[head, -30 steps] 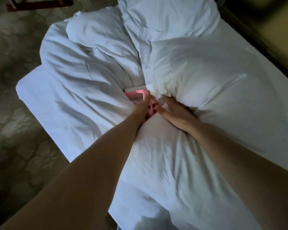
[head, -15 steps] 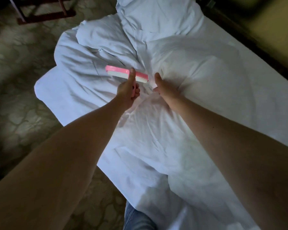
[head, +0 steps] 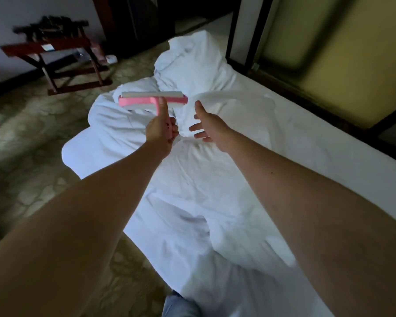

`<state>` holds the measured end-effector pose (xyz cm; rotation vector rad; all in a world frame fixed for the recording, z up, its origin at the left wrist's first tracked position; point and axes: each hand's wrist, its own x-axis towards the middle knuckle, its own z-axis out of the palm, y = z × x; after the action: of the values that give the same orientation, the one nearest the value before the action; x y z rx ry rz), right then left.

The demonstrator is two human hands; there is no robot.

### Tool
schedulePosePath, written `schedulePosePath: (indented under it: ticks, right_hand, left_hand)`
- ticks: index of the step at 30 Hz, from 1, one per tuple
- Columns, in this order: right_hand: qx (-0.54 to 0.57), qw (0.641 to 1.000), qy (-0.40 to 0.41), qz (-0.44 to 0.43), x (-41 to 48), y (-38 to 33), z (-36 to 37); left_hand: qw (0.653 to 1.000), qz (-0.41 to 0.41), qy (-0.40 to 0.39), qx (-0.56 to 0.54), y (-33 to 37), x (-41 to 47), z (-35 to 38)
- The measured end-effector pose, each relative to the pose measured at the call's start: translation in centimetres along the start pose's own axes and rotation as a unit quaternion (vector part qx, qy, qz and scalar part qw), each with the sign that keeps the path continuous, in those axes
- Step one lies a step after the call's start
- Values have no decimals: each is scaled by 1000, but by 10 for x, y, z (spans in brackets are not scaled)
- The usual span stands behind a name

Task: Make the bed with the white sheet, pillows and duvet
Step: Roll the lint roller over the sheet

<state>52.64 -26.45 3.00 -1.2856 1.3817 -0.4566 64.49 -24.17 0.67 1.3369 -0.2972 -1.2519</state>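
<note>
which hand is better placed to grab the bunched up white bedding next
Right. The right hand is open and empty, hovering just over the crumpled white bedding, while the left hand grips a pink T-shaped tool, so it likely can't take cloth.

A pink T-shaped roller (head: 152,100) is held up by its handle in the left grip (head: 161,133), the thumb laid along the stem, above the crumpled duvet (head: 192,184). The right grip (head: 209,128) is held open just beside it, fingers spread, nothing touched. A pillow (head: 192,62) is heaped at the far end of the bed (head: 318,145). A wooden rack (head: 55,53) is seen on the floor (head: 21,138).
</note>
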Motion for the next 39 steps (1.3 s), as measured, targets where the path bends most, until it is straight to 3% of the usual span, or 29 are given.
schedulePosePath:
  ticks: [9,13,17,24,27,30,39]
  right_hand:
    - [75,993,90,32,-162,82,-91]
    - [217,967,124,46,-229,152,-139]
    - [385,904,182,31,-289,219,-187]
    - [391,867,297,88,-364,328,-248]
    - [429,833,330,116,-380,368,-252]
    - [474,802,338,132,-380,413,-249]
    - [491,787,338,159,-337,523,-249]
  left_hand:
    - [967,-30,-242,69,-86,-178,66]
    - [915,-95,-385,71,-146,-254,106]
    - [852,-156,-479,142,-212,-308,144]
    - [773,-215,-538,260,-315,-377,196]
    - [744,-243,-545,300,-355,-383,201]
    - [730,-261,-545,318,-396,-380,199]
    - [701,-273,-549,366,-499,-336,192]
